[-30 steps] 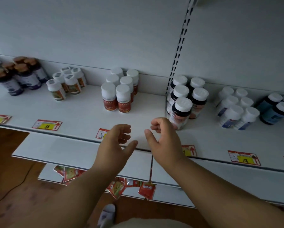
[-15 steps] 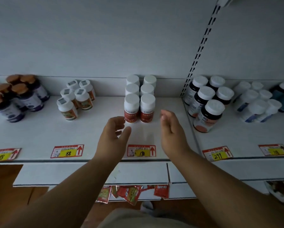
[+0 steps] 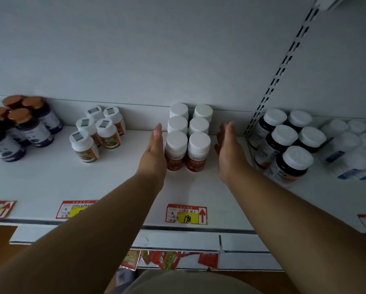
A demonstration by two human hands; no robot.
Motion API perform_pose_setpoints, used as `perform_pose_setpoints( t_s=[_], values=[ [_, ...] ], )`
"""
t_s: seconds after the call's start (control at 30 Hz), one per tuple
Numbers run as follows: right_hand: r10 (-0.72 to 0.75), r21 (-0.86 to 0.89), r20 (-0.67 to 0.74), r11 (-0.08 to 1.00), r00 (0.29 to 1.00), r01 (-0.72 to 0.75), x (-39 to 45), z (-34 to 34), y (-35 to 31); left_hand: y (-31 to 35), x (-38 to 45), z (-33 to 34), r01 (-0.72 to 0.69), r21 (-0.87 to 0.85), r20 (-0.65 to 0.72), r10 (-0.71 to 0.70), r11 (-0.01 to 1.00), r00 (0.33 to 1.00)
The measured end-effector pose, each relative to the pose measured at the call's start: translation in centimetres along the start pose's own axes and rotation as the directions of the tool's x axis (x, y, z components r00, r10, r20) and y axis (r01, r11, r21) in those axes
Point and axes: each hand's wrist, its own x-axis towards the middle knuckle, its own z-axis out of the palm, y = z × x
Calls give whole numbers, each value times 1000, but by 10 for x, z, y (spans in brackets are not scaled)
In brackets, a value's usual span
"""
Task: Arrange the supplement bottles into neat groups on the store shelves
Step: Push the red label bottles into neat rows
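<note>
Supplement bottles, red-labelled group [image 3: 187,141]: six white-capped bottles are standing upright in two columns of three, running from the back wall toward the middle of the shelf [image 3: 118,185], all in the head view.
Left hand [image 3: 154,153]: it is reaching in with fingers straight and together, palm facing the group's left side and lying against or just beside the front-left bottle; whether it is pressing is not clear.
Right hand [image 3: 228,151]: it is standing on edge with fingers straight, palm facing the group's right side, near the front-right bottle with a narrow gap showing.
Grip: neither hand is curling round anything.
Sticker-capped bottles [image 3: 97,132]: five white bottles with orange labels are sitting left of the red-labelled group, well apart from it, nearer the back wall.
Brown-capped bottles [image 3: 18,126]: a cluster of dark purple-labelled bottles is crowding the shelf's left end.
Dark bottles with white caps [image 3: 288,141]: five are grouped just right of the slotted upright [image 3: 279,75], on the neighbouring shelf.
Pale bottles [image 3: 351,145]: a blurred group is sitting at the far right.
Price tag reading 198 [image 3: 186,214]: it is lying at the shelf's front edge, in front of the red-labelled group.
Other price tags [image 3: 76,209]: they are lying along the same front edge, one partly hidden by the left forearm.
Red packets [image 3: 167,258]: they are hanging below the lower shelf's front edge.
</note>
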Motion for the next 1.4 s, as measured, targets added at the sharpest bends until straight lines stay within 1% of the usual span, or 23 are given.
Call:
perform_pose_setpoints(
  t_s=[0.07, 0.13, 0.2, 0.27, 0.33, 0.4, 0.53, 0.67, 0.8, 1.03, 1.2, 1.4],
  values=[
    [-33, -2, -14, 999, 999, 33, 5, -1, -1, -3, 8, -2, 2, 0, 26, -2, 1000, 1000],
    [-81, -5, -15, 997, 997, 81, 7, -1, 2, -4, 13, -4, 8, -38, 51, -6, 999, 999],
    [-94, 7, -2, 996, 996, 94, 9, 1, 5, 0, 19, -3, -4, -84, 65, 10, 996, 998],
    [-75, 44, 40, 996, 996, 73, 12, 7, 7, 3, 26, 1, 7, -137, 65, 2, 991, 998],
    [-63, 127, 129, 991, 990, 46, 16, 15, 10, 7, 30, 6, 33, -187, 100, -15, 982, 995],
    [-65, 185, 190, 982, 980, 29, 16, 22, 10, 6, 35, 10, 38, -196, 140, -11, 980, 990],
    [-26, 222, 256, 974, 966, -33, 14, 23, 6, 4, 33, 12, 74, -192, 125, -50, 979, 991],
    [-36, 270, 328, 961, 944, -57, 9, 17, -2, 4, 33, 16, 87, -188, 144, -61, 978, 988],
    [-39, 323, 323, 944, 946, -72, 9, 14, -4, 0, 34, 17, 89, -160, 147, -65, 983, 987],
    [-40, 343, 319, 936, 947, -76, 9, 18, -2, 4, 36, 17, 116, -199, 198, -76, 973, 977],
    [-43, 334, 321, 940, 946, -70, 5, 19, -6, 5, 38, 15, 131, -235, 240, -73, 963, 968],
    [-40, 317, 290, 947, 956, -56, 7, 21, -8, 7, 39, 15, 151, -248, 249, -88, 957, 965]
  ],
)
